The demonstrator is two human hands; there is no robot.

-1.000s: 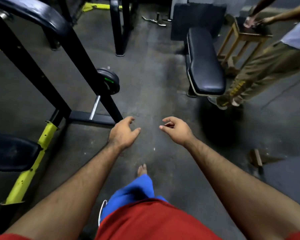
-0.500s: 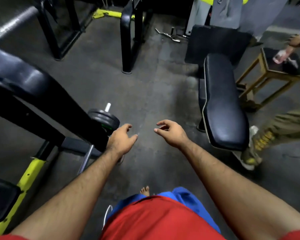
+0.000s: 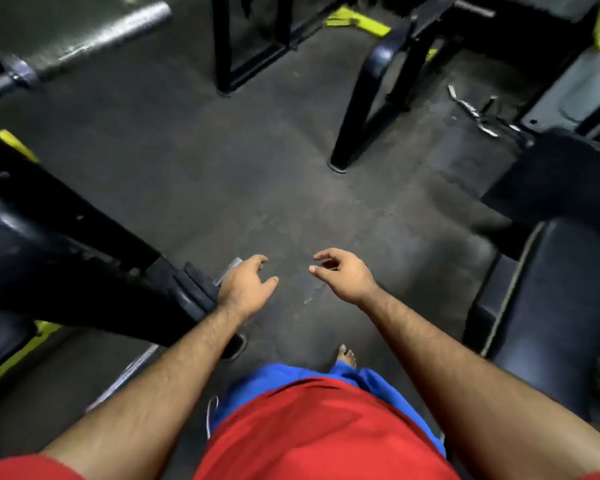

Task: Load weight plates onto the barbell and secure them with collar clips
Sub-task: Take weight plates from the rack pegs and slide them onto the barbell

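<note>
Both hands hang empty over the dark floor [image 3: 222,188]. The left hand [image 3: 245,289] has loosely spread fingers, just beside the stacked weight plates [image 3: 196,292] at nine o'clock from it. The right hand [image 3: 343,277] is loosely curled, holding nothing. The barbell [image 3: 111,36] lies at eleven o'clock, its sleeve bare.
</note>
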